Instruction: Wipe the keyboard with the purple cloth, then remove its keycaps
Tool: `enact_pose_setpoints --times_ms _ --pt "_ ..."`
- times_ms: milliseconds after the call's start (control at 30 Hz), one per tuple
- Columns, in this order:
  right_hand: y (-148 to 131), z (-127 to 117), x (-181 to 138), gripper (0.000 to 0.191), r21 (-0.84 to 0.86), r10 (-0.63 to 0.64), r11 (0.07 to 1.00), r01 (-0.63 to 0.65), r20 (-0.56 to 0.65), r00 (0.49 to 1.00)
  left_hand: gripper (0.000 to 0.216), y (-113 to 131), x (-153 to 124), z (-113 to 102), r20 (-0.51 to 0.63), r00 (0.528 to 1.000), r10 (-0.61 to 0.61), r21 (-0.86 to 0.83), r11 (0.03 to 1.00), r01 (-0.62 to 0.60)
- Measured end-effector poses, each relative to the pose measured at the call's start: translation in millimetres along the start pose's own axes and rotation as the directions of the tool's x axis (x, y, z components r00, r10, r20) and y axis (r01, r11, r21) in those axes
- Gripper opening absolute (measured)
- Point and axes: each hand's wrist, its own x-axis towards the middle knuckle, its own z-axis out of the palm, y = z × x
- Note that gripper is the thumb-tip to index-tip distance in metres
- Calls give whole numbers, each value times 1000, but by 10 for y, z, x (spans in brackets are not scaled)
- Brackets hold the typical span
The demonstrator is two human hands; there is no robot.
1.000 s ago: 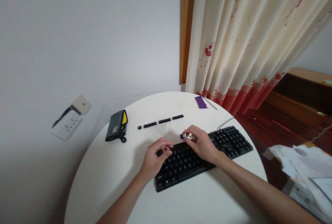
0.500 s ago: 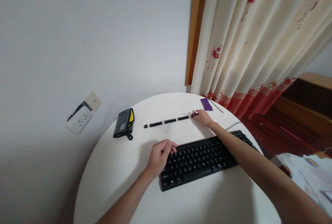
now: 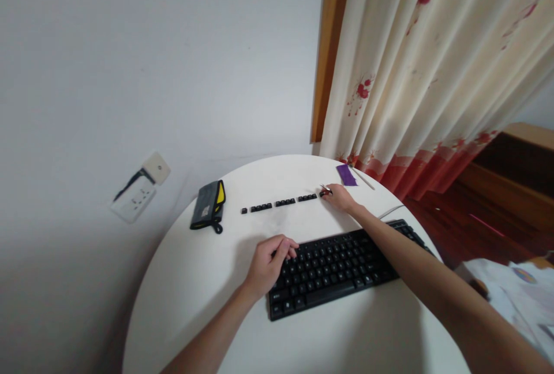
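Observation:
A black keyboard (image 3: 331, 270) lies at a slant on the white round table. My left hand (image 3: 269, 258) rests at its upper left corner, fingers loosely curled together, with nothing visible in them. Farther back, my right hand (image 3: 337, 196) pinches a small thin metal tool (image 3: 325, 188), whose exact kind is too small to tell. Just under its fingertips is a black keycap (image 3: 322, 193), at the right end of a row. Several other black keycaps (image 3: 284, 202) stretch leftward in short groups, and a single keycap (image 3: 244, 210) ends the row on the left.
A grey pouch with yellow lining (image 3: 208, 205) lies at the table's left edge. At the back right are a purple cloth (image 3: 347, 175) and a thin pale stick (image 3: 364, 179). A cable (image 3: 390, 210) runs behind the keyboard. Wall and curtain (image 3: 389, 85) stand behind the table (image 3: 186, 299).
The whole view has shifted very slightly. My right hand stays at the right end of the keycap row, and my left hand keeps its place by the keyboard.

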Motion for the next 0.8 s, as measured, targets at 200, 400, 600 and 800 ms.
enact_pose_setpoints --times_ms 200,400,600,800 --pt "4 19 -12 15 37 -27 999 28 -25 999 37 -3 9 5 3 1000 -9 4 1000 9" --pt "-23 -173 -61 15 147 -37 987 60 -159 987 36 -7 4 0 -1 1000 -5 -8 1000 5" --pt "-64 -697 -432 54 351 24 929 115 -369 929 37 25 11 -8 -3 1000 -2 14 1000 2" --pt "32 -1031 -1063 59 495 212 866 76 -499 840 36 58 5 -6 15 1000 13 61 998 -14"
